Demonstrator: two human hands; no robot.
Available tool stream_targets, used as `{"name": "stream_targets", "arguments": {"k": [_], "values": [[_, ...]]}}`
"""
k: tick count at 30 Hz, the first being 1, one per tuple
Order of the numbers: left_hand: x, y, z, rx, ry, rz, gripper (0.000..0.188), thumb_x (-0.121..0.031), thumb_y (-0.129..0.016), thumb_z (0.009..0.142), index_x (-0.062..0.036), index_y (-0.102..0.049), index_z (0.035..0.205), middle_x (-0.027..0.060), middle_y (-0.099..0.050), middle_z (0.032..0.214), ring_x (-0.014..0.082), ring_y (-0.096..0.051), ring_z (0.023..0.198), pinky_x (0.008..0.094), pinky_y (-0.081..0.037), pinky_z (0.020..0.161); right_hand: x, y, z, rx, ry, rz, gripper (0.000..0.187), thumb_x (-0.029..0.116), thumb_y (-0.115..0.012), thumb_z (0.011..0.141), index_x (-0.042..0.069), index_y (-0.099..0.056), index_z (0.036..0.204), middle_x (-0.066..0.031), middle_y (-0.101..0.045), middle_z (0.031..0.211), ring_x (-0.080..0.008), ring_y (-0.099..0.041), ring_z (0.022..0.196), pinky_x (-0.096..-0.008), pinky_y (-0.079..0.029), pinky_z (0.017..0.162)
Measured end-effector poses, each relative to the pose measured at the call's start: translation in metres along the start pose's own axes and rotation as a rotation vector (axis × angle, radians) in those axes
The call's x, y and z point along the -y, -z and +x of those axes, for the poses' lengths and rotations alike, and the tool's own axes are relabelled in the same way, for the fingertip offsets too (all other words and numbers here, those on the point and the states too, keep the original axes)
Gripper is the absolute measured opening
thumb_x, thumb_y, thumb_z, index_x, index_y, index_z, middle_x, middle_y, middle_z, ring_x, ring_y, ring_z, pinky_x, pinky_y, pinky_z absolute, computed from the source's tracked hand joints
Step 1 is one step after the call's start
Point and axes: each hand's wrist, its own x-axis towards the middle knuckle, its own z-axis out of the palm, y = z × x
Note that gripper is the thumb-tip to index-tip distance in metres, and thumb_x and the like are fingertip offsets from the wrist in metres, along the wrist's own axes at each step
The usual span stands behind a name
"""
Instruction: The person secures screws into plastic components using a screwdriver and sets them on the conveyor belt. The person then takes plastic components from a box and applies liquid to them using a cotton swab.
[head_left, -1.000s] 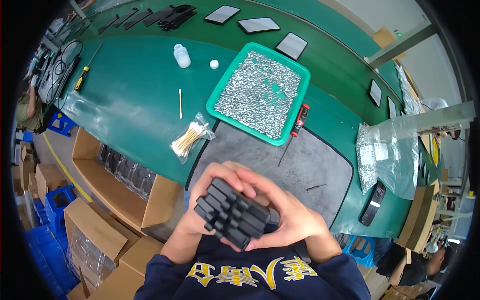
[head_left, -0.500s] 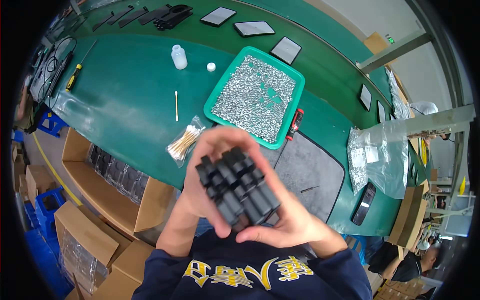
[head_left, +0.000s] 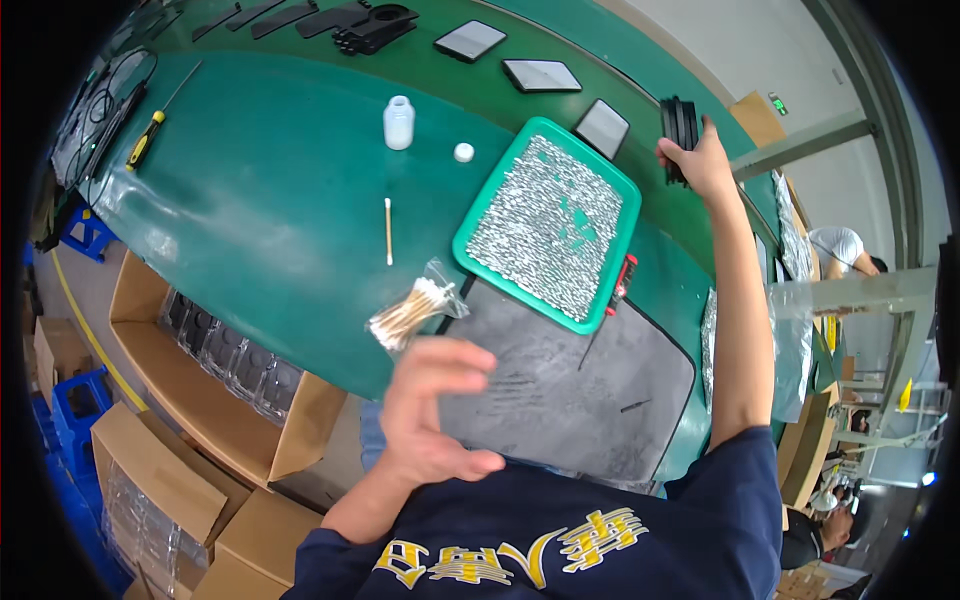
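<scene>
My right hand (head_left: 706, 165) reaches far out at the upper right and grips a bundle of black plastic parts (head_left: 680, 122) over the back of the bench. Close to my body, my left hand (head_left: 425, 415) hovers with thumb and fingers apart and nothing in it. Just beyond its fingers lies a clear bag of cotton swabs (head_left: 415, 308). A grey mat (head_left: 560, 400) covers the bench to the right of that hand. The green tray (head_left: 463, 245), holding many small silvery metal pieces, overlaps the mat's far edge.
Beyond the swabs are a single swab (head_left: 388, 230), a white bottle (head_left: 398, 123) and its cap (head_left: 463, 152). A red-handled screwdriver (head_left: 622, 285) lies beside the tray; a yellow-handled one (head_left: 146, 140) is at left. Flat framed panels (head_left: 603, 128) line the back. Cardboard boxes (head_left: 215, 400) stand lower left.
Both hands held the black bundle together near my chest. The left has let go, while the right has carried the bundle far to the upper right. The view has shifted slightly.
</scene>
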Motion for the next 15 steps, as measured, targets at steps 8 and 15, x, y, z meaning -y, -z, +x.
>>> {"name": "stream_targets", "arguments": {"k": [8, 15], "values": [[-0.018, 0.002, -0.023, 0.102, 0.054, 0.154, 0.036, -0.032, -0.086, 0.073, -0.0097, -0.070, 0.097, 0.0064, -0.065, 0.108, 0.0202, -0.063, 0.086, 0.0321, -0.050, 0.078, 0.061, -0.157, -0.017, -0.543, -0.090, -1.132, 0.059, 0.025, -0.069, 0.084, -0.012, -0.049, 0.124, -0.0217, -0.070, 0.099, -0.0354, -0.069, 0.089, -0.0423, -0.057, 0.079], [0.000, 0.004, -0.016, 0.130, 0.059, 0.067, 0.034, -0.032, -0.083, 0.076, -0.0102, -0.070, 0.097, 0.0055, -0.065, 0.107, 0.0190, -0.062, 0.083, 0.0314, -0.049, 0.076, 0.065, -0.156, -0.026, -0.526, -0.074, -1.305, 0.051, 0.034, -0.069, 0.085, -0.007, -0.059, 0.114, -0.0235, -0.069, 0.100, -0.0370, -0.066, 0.095, -0.0422, -0.057, 0.080]]}}
